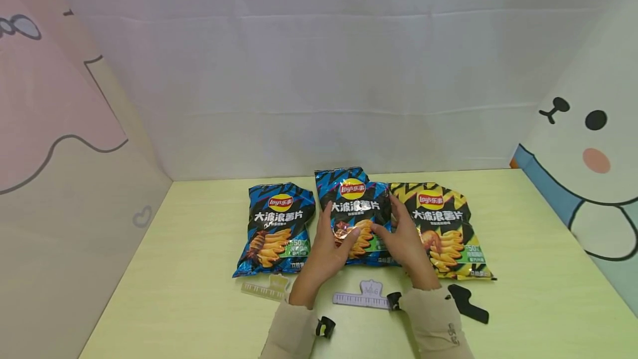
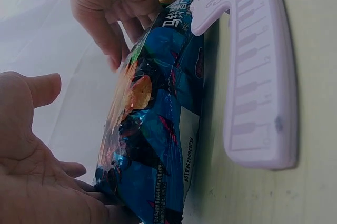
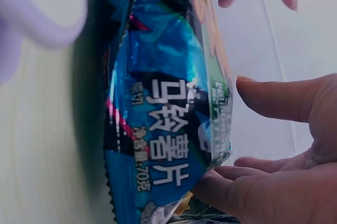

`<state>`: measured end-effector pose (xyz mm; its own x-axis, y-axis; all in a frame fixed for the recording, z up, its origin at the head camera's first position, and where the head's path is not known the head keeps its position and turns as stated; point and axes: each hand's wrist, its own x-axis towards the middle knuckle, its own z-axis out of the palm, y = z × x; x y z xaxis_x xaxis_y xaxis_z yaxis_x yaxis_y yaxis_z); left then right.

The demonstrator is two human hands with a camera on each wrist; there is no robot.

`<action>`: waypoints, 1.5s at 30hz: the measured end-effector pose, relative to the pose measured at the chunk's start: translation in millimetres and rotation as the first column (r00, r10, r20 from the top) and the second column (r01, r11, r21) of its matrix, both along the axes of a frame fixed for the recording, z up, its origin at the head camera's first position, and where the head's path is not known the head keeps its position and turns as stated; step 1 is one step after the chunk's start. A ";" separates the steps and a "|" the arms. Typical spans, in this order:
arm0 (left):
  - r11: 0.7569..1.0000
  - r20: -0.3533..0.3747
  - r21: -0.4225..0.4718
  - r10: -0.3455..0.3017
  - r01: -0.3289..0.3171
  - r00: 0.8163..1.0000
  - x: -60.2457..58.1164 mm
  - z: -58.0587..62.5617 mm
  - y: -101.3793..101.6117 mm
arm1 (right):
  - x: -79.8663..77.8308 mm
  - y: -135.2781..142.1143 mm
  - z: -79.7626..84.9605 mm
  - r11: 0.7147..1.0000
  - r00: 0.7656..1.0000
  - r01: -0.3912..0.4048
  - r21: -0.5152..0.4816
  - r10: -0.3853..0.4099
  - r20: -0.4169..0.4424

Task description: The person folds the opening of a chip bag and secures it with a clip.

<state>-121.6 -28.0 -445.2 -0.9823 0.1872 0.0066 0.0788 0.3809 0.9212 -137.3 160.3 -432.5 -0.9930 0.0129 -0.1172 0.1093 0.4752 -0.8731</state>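
Note:
A blue Lay's chip bag [image 1: 355,209] lies in the middle of a row of chip bags, its top end at the back edge of the table. My left hand [image 1: 325,252] is at its left side, fingers along the edge and thumb spread over the front. At the opposite side is my right hand [image 1: 406,241], its fingers touching the bag's edge. In the left wrist view the left thumb [image 2: 46,88] stands away from the bag's surface. The right thumb [image 3: 268,95] points toward the bag in the right wrist view.
Another blue chip bag [image 1: 279,226] lies to the left, a yellow chip bag [image 1: 443,226] to the right. In front are a beige piano-pattern clip [image 1: 264,288], a purple piano-pattern clip [image 1: 363,297] and a black object [image 1: 468,304]. A white cloth wall [image 1: 319,98] stands behind the table.

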 end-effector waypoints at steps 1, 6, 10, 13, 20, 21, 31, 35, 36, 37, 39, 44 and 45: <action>1.000 -0.001 0.001 0.000 0.000 1.000 0.4 0.4 -0.1 | 0.1 -0.1 0.4 1.000 1.000 -0.002 -0.011 0.002 0.001; 1.000 -0.004 -0.011 -0.002 0.002 1.000 0.9 0.7 -0.5 | 0.7 -0.9 2.8 1.000 1.000 0.011 -0.028 -0.011 0.012; 1.000 -0.007 -0.020 0.004 -0.004 1.000 0.7 0.4 -0.4 | 1.3 -1.9 4.4 0.999 0.999 0.029 -0.021 -0.029 0.025; 1.000 -0.007 -0.020 0.004 -0.005 1.000 0.7 0.5 -0.4 | 1.9 -2.6 5.4 0.999 0.999 0.032 -0.027 -0.031 0.031; 1.000 -0.010 -0.025 -0.001 0.001 1.000 0.5 1.3 -0.8 | 1.6 -2.8 5.9 0.999 0.999 0.042 -0.034 -0.042 0.018; 1.000 -0.009 -0.023 0.000 0.000 1.000 0.6 1.4 -0.9 | 1.4 -2.8 5.9 0.998 0.999 0.045 -0.038 -0.044 0.014; 1.000 -0.009 -0.028 0.008 -0.008 1.000 1.6 2.0 -0.6 | 2.8 -4.6 7.8 0.994 0.997 0.078 -0.079 -0.078 0.009; 0.999 -0.009 -0.030 0.010 -0.010 1.000 2.2 2.6 -0.7 | 4.7 -5.7 8.9 0.992 0.996 0.090 -0.084 -0.089 0.012; 1.000 -0.010 -0.027 0.012 -0.012 1.000 2.3 3.2 -0.7 | 4.9 -6.0 9.2 0.992 0.996 0.092 -0.085 -0.091 0.011; 1.000 -0.009 -0.025 0.012 -0.012 1.000 2.4 3.7 -0.8 | 5.1 -6.4 9.5 0.992 0.996 0.093 -0.086 -0.093 0.009; 1.000 -0.012 -0.021 0.013 -0.013 1.000 2.4 4.2 -1.1 | 5.0 -6.9 9.8 0.992 0.995 0.095 -0.085 -0.095 0.005; 1.000 -0.015 -0.016 0.013 -0.013 1.000 1.9 4.3 -1.5 | 4.1 -6.6 9.7 0.992 0.995 0.098 -0.077 -0.099 -0.012; 1.000 -0.012 -0.016 0.014 -0.014 1.000 2.0 4.6 -1.4 | 4.1 -6.4 9.7 0.992 0.995 0.097 -0.078 -0.098 -0.013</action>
<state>-119.6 -29.4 -440.7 -0.9847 0.1737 0.0159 0.0847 0.3966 0.9141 -133.2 153.9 -422.8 -0.9893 0.1016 -0.1045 0.1365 0.3940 -0.9089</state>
